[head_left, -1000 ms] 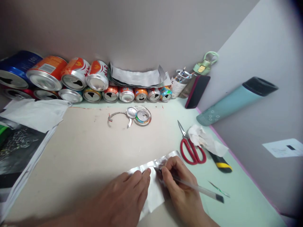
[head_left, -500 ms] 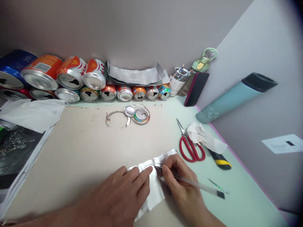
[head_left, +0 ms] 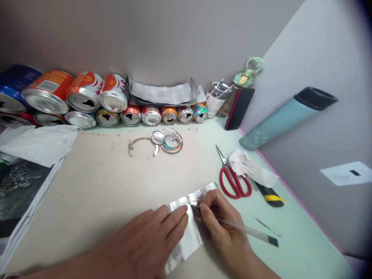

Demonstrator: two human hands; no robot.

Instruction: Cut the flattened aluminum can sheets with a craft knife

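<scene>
A silvery sheet of thin metal (head_left: 188,236) with a creased upper edge lies on the table in front of me. My left hand (head_left: 157,232) rests flat across its left part, fingers stretched toward the upper right. In my right hand (head_left: 225,224) is a clear ballpoint pen (head_left: 247,229) with a dark end cap, pinched near its tip. The pen's tip touches the sheet just right of my left fingertips. Red-handled scissors (head_left: 234,182) lie open just beyond my right hand. Part of the sheet is hidden under both hands.
Stacked drink cans (head_left: 112,93) line the back wall, with curved metal sheets (head_left: 162,93) on top. Cut can ends (head_left: 173,141) lie mid-table. At right are a blue tumbler (head_left: 273,122), a phone (head_left: 240,109), crumpled tissue (head_left: 247,166) and a black-and-yellow handle (head_left: 273,197). Papers (head_left: 35,143) lie left.
The view has shifted slightly. My left fingers have slid a little on the sheet, and the pen has tilted slightly, its tip still near the same place.
</scene>
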